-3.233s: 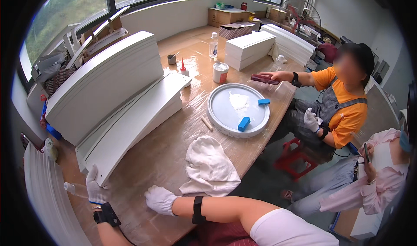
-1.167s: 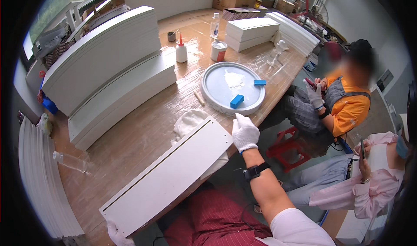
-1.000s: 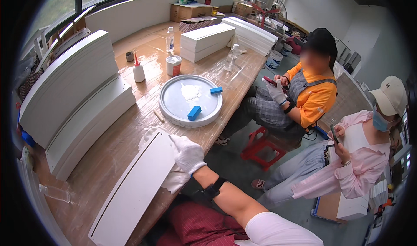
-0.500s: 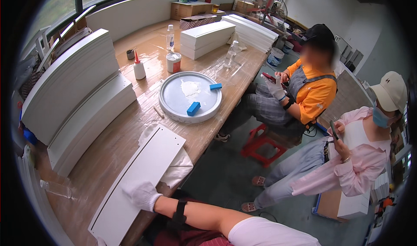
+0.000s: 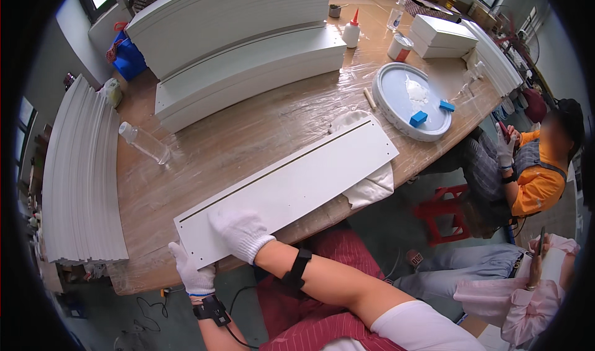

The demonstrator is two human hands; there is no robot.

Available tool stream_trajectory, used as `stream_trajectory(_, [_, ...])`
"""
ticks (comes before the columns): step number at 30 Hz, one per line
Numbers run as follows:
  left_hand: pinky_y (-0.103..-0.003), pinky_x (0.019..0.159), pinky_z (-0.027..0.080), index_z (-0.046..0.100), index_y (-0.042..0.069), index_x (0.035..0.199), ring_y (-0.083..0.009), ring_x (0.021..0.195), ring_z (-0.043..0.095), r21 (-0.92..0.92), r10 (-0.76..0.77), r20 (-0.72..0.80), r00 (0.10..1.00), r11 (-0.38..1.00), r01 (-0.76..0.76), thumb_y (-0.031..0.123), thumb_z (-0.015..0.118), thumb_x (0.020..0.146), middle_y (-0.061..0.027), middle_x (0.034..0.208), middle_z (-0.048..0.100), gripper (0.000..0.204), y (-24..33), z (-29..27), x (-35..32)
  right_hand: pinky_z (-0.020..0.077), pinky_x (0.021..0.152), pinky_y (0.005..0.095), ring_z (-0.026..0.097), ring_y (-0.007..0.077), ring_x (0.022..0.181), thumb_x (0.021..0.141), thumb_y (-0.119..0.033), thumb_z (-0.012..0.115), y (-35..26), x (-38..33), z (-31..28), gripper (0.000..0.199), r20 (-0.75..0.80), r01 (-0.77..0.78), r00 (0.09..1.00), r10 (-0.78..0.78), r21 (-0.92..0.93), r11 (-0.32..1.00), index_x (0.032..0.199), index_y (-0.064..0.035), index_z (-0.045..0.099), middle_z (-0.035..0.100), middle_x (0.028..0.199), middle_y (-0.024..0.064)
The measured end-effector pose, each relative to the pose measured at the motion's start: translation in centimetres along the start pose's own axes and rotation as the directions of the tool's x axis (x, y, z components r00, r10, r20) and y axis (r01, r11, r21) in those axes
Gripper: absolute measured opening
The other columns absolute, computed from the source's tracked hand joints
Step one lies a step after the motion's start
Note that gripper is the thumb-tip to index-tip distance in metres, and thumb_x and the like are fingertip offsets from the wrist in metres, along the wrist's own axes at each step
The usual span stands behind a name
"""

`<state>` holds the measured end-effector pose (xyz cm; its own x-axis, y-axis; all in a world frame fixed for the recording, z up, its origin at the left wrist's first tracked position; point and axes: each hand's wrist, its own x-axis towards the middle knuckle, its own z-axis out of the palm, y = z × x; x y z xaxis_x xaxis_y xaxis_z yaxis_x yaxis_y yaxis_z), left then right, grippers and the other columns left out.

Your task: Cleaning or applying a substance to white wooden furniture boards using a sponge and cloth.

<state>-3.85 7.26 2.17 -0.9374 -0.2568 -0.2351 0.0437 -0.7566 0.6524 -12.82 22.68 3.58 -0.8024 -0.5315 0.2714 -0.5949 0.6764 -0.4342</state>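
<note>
A long white panel [image 5: 291, 186] with a dark groove along its far edge and small holes at its ends lies slantwise near the table's front edge. White cloth [image 5: 372, 186] shows beneath its right end. My left hand [image 5: 195, 273], in a white knit glove, grips the panel's near left corner; some of its fingers are hidden. My right hand [image 5: 238, 230], also gloved, lies palm down on the left part of the panel. Its fingers are slightly smeared, and nothing shows in its grasp.
White panels are stacked at the back [image 5: 248, 72] and left [image 5: 83, 177]. A clear bottle [image 5: 145, 143] lies between them. Right of centre stand a round lid [image 5: 396, 118] with white paste and blue blocks, a red-tipped glue bottle [image 5: 351, 31] and a tub [image 5: 400, 47]. Two people [image 5: 542, 177] are at the right.
The view has swung left, bringing my left hand fully into sight at the panel's corner. My right hand has moved along the panel toward its left end.
</note>
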Motion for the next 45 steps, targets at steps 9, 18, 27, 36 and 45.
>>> stream_trajectory(9, [-0.042,0.106,0.044,0.039,0.004,0.15,-0.0269,0.127,0.052,-0.122,-0.015,-0.004,1.0,0.992,0.014,0.068,0.029,0.101,-0.0104,0.142,0.052,0.081,1.1,-1.1,-0.5,0.0554,0.086,0.0399,0.07,0.0333,0.096,0.092,-0.013,0.062,14.4,-3.0,-9.2,0.023,-0.463,-0.467,0.763,0.45,0.085,0.88,0.112,-0.007,0.073,0.072,0.103,0.0181])
stream_trajectory(18, [-0.044,0.111,0.04,0.033,0.01,0.154,-0.0273,0.133,0.048,-0.136,-0.062,0.062,0.996,0.988,0.07,0.072,0.027,0.098,-0.0096,0.148,0.047,0.083,1.3,-2.5,0.6,0.0541,0.061,0.0442,0.069,0.0325,0.077,0.086,-0.012,0.057,1.1,1.7,-2.1,0.028,-0.013,-0.171,0.985,0.171,-0.087,0.981,0.113,-0.0086,0.061,0.067,0.086,0.0137])
stream_trajectory(27, [-0.043,0.112,0.04,0.043,-0.002,0.147,-0.0302,0.132,0.051,-0.039,-0.042,0.129,0.991,0.998,0.047,0.052,0.042,0.104,-0.0148,0.146,0.052,0.069,2.3,-4.9,0.7,0.0551,0.079,0.0399,0.07,0.029,0.091,0.093,-0.013,0.056,2.4,-3.6,-5.6,0.028,0.146,-0.278,0.959,0.244,0.296,0.914,0.118,-0.0009,0.064,0.07,0.103,0.0201])
stream_trajectory(36, [-0.046,0.122,0.027,0.03,-0.002,0.154,-0.034,0.141,0.04,-0.224,-0.048,0.838,0.543,0.878,0.423,0.034,0.028,0.11,-0.0215,0.153,0.042,0.056,1.0,-2.0,1.9,0.03,0.038,0.0197,0.037,0.0024,0.042,0.103,-0.019,0.054,10.8,-19.6,-15.0,0.023,0.13,0.111,0.822,0.555,0.918,-0.38,0.116,-0.002,0.063,0.047,0.062,-0.0056])
stream_trajectory(45, [-0.045,0.103,0.047,0.053,-0.003,0.137,-0.034,0.121,0.058,0.862,0.263,0.182,0.947,0.421,-0.283,0.03,0.049,0.103,-0.0225,0.134,0.058,0.048,2.1,-5.4,4.6,0.0282,0.038,0.0196,0.034,0.0035,0.045,0.104,-0.021,0.054,13.9,-21.9,-9.1,0.019,0.226,0.104,0.89,0.396,0.745,-0.658,0.121,-0.013,0.057,0.041,0.064,-0.0068])
